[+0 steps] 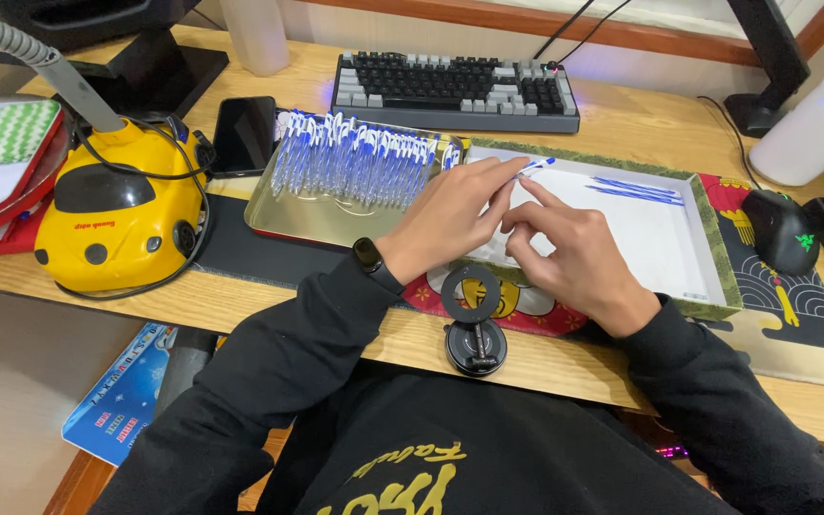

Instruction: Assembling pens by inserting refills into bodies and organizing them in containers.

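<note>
Both hands pinch one blue-capped pen point(532, 166) over the white tray point(708, 243): left hand point(450, 215) grasping its barrel, right hand point(569, 250) steadying (light, stiff, likely slippery plastic).

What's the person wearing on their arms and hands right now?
Both arms are in long black sleeves reaching the wrists. The left hand has a black watch or band at the wrist. The right hand is bare, with no glove or ring that I can see.
</note>
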